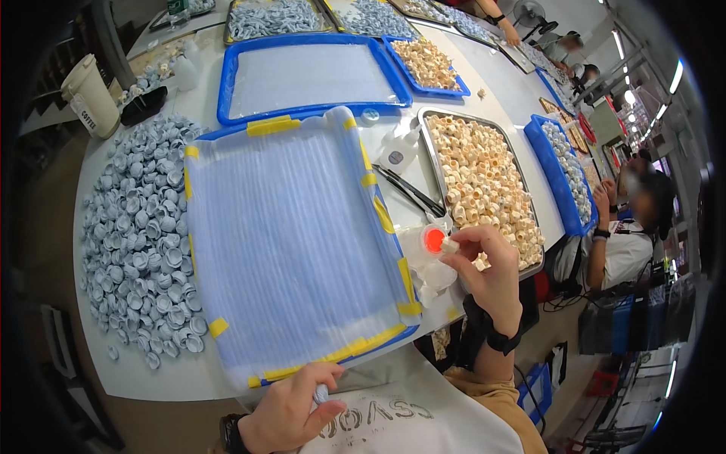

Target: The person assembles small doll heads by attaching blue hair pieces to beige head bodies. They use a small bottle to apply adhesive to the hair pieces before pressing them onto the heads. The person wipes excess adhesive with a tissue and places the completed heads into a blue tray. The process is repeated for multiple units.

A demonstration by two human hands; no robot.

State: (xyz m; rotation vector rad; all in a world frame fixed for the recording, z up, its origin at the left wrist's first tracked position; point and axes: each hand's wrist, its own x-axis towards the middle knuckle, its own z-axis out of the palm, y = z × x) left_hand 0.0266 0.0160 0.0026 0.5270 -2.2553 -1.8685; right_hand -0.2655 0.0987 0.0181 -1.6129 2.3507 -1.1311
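Note:
My left hand point(283, 412) is closed around a small blue-grey piece point(321, 394) in front of my apron; most of that piece is hidden by the fingers. My right hand point(488, 272) pinches a small cream-coloured piece point(450, 246) between thumb and fingertips, beside a bottle with a bright orange-red top point(433, 240). A second cream piece point(481, 262) shows against the curled fingers of that hand. Between the hands lies a blue tray covered with ribbed pale-blue cloth point(295, 242), fixed with yellow tape. A metal tray point(538, 266) of hollow cream pieces stands beyond my right hand.
Loose blue-grey cup-shaped pieces point(144, 234) are heaped at left, near a cream bucket point(91, 94). Black tweezers point(412, 189) and a white bottle point(398, 151) lie between the trays. A second blue tray point(314, 72) is behind. Co-workers sit at right.

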